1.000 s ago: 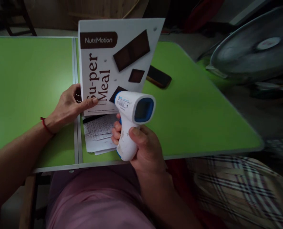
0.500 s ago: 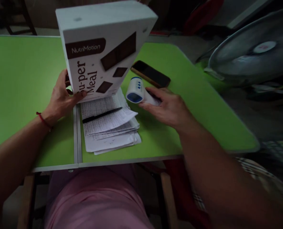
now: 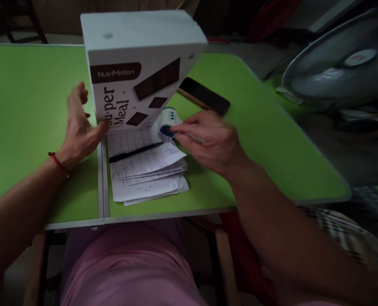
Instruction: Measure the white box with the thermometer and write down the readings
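Observation:
A white box (image 3: 112, 104) printed "NutriMotion" and "Meal" stands upright behind a stack of handwritten papers (image 3: 134, 170). My left hand (image 3: 80, 123) is at the box's lower left edge, fingers stretched up and apart from it; the thumb tip overlaps the box's corner. A white and blue infrared thermometer (image 3: 168, 115) is beside the box's lower right, at the papers' far edge. My right hand (image 3: 212, 138) is closed around its handle, with a fingertip over the end with the screen. Across the papers lies a black pen (image 3: 136, 152).
A phone (image 3: 204, 94) in a brown case lies behind my right hand. The green folding table (image 3: 271, 161) has a metal seam left of the papers. A large fan (image 3: 335, 68) stands past the table's right edge. Chair parts show below.
My right hand has moved left with the thermometer, bringing it close to the box. My left fingers have loosened from the box's side, and the box leans less toward me and sits slightly lower.

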A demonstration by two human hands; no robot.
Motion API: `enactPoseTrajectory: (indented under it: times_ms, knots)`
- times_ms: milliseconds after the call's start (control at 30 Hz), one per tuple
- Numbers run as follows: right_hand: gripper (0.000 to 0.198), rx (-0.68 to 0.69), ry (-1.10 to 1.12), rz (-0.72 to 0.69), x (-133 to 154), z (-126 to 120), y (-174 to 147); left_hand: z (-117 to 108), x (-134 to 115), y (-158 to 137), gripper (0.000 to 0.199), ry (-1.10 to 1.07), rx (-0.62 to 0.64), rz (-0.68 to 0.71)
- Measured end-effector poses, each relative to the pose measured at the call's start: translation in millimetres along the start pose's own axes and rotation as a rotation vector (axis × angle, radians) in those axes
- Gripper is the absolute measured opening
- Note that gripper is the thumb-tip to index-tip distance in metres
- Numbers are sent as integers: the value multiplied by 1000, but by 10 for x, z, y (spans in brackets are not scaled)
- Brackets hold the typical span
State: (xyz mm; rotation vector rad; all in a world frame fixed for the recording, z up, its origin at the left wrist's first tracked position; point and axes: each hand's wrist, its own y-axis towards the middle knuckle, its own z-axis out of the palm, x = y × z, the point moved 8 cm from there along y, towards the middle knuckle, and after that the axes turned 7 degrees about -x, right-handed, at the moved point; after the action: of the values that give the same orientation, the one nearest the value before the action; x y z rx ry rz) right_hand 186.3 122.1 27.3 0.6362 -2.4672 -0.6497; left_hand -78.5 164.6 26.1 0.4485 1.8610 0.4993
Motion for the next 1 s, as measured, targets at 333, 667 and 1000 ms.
enactPoseTrajectory:
  times_ms: [333,667,1000]
  knots:
    - [19,362,-259,-330,393,379,-54,588,-1115,-708,18,333,303,726]
    - [5,-205,290,414,-239,-225,-395,1101,-893,-1145,45,527,869,649]
    - [3,-253,553,635,-198,12,-682,1168,-932,-1147,65,606,917,592]
